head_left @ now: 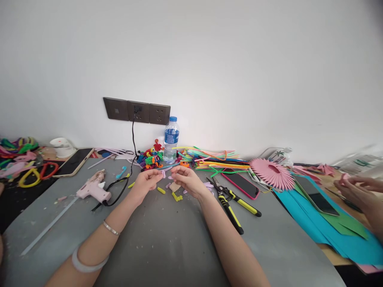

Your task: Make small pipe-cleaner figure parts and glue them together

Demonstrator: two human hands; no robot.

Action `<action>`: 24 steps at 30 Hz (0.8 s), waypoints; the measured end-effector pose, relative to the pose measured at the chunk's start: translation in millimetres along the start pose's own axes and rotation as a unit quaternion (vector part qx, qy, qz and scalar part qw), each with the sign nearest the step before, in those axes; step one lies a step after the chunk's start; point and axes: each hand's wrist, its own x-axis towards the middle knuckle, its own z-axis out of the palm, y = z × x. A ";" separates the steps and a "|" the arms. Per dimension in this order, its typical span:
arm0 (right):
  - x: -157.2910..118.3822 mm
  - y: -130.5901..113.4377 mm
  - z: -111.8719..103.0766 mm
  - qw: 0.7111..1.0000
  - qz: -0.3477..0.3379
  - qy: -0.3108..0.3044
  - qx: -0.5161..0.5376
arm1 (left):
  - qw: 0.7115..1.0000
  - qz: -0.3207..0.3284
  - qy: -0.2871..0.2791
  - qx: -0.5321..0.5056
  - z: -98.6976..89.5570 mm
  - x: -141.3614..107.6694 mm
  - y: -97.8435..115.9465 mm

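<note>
My left hand (146, 184) is closed in a pinch on a small pale purple piece of pipe cleaner (163, 174), held above the grey table mat (158, 247). Facing it, a short gap away, my right hand (188, 181) has thumb and fingers drawn together; what lies between them is too small to make out. Below the hands are a yellow pipe cleaner piece (160, 190), a bent yellow-green piece (177, 197) and a small beige piece (174, 186). Black-and-yellow pliers (242, 205) lie right of my right hand.
A pink glue gun (94, 191) lies left, its black cord (133, 137) running to the wall socket. A water bottle (171, 139) stands behind, beside bundled pipe cleaners (218, 159). A phone (241, 184) lies right. Another person's hands (359, 191) are at far right.
</note>
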 end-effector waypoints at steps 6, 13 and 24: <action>1.1 -0.9 1.0 0.999 -0.009 0.031 0.025 | 1.000 -0.005 0.005 -0.003 -1.2 0.6 -2.0; 1.6 -0.2 -0.2 0.999 -0.006 0.045 -0.002 | 1.000 0.002 0.004 -0.004 -1.3 0.1 -1.7; -2.1 -3.5 5.8 0.999 -0.025 0.029 -0.004 | 1.000 0.002 0.000 -0.004 1.8 -0.8 -0.2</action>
